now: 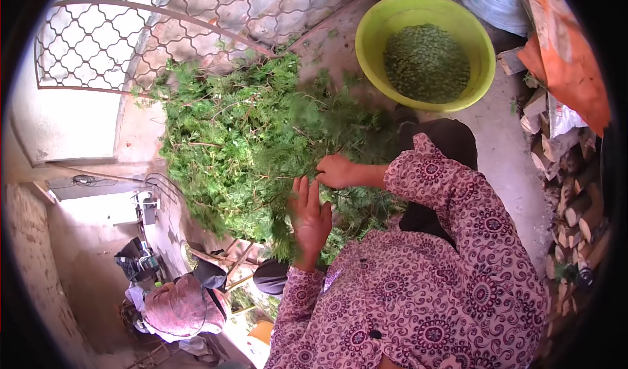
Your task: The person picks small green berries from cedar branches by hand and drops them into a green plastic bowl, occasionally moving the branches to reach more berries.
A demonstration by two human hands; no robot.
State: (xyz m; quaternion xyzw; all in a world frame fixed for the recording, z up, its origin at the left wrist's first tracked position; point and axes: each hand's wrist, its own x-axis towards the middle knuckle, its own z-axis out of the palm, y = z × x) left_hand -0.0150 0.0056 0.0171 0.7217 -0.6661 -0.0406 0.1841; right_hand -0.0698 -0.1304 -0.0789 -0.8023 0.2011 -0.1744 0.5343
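Observation:
A large heap of feathery green leafy branches (222, 127) lies in front of me. My right hand (335, 171) is closed at the near side of the heap, with its fingers curled round a leafy branch (330, 117) that looks smeared by motion. Just beside it, my left hand (309, 220) is open, fingers stretched out and palm showing, with greenery against its outer edge. Beyond my right arm stands a yellow-green basin (369, 74), with a layer of small green leaves or pods (428, 65) inside.
Chopped firewood (575, 218) is stacked along the right, under an orange sheet (566, 68). A white sack (490, 2) stands behind the basin. Metal lattice (85, 48) borders the far left. Another person in a pink patterned top (180, 303) sits at lower left near a wooden frame (239, 264).

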